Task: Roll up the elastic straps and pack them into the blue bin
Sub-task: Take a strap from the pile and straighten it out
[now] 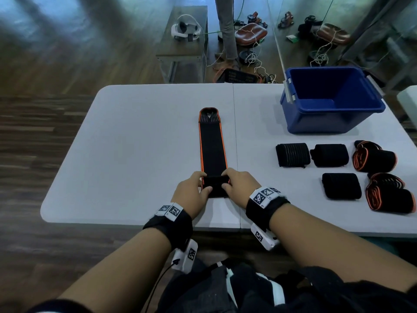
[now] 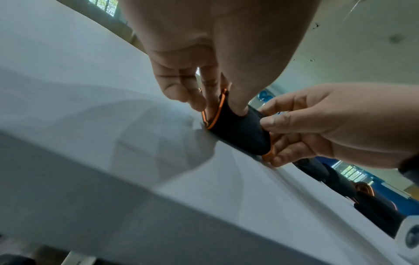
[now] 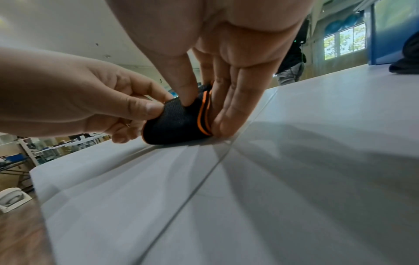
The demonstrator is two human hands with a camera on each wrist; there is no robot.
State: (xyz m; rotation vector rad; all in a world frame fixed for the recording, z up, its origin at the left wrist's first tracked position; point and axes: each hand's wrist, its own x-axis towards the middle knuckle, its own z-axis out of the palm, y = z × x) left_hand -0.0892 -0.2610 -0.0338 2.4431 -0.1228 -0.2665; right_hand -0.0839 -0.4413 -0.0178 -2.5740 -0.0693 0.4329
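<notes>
A long black elastic strap with orange edges (image 1: 212, 143) lies flat down the middle of the white table (image 1: 135, 132), its near end turned into a small roll (image 1: 216, 185). My left hand (image 1: 194, 193) pinches the roll's left end and my right hand (image 1: 238, 182) pinches its right end. The left wrist view shows my left thumb and fingers clamped on the roll (image 2: 238, 129), and the right wrist view shows the right thumb pressed into the roll (image 3: 179, 123). The blue bin (image 1: 329, 100) stands at the table's far right with nothing visible inside.
Three black rolled straps (image 1: 293, 154) (image 1: 330, 155) (image 1: 341, 185) and two loosely coiled orange-edged straps (image 1: 373, 158) (image 1: 390, 195) lie at the right, in front of the bin. Behind the table stand a small side table with a headset (image 1: 184, 30) and a person's legs (image 1: 226, 28).
</notes>
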